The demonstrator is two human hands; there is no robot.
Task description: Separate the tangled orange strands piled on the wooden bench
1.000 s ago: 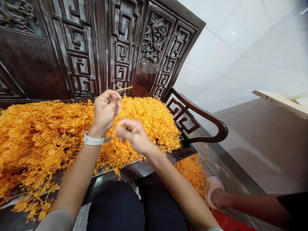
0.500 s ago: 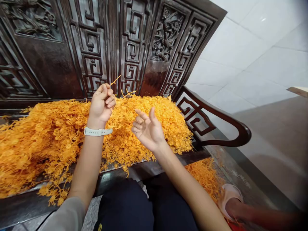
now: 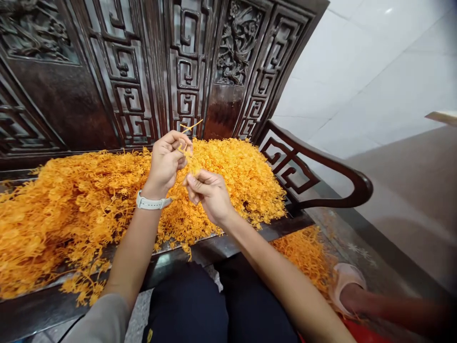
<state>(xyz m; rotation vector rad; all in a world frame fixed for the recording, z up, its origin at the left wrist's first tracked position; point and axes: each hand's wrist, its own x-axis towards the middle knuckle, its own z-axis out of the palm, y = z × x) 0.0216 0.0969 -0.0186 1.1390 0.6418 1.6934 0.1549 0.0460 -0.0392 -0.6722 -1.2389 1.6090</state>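
Observation:
Over the bench, my left hand (image 3: 166, 164) pinches a thin, branched orange plastic sprig (image 3: 193, 125), whose stem sticks out above the fingers. My right hand (image 3: 209, 193) is closed just to the right and below, its thumb and fingers pinching a small yellow-orange piece (image 3: 194, 166) between the two hands. Whether that piece is joined to the sprig I cannot tell. Behind and beneath both hands lies a large heap of orange plastic flower pieces (image 3: 89, 190), many with thin prongs. A pale watch strap (image 3: 153, 202) circles my left wrist.
The heap rests on a dark carved wooden bench (image 3: 64, 100) with a curved armrest (image 3: 342, 176) at the right. More orange pieces (image 3: 303, 250) lie on the floor beside my right forearm. Another person's foot in a pale slipper (image 3: 346, 286) is at the lower right.
My right hand has gone from open to closed on a small piece and has come up against my left hand. The left hand has shifted right with the sprig.

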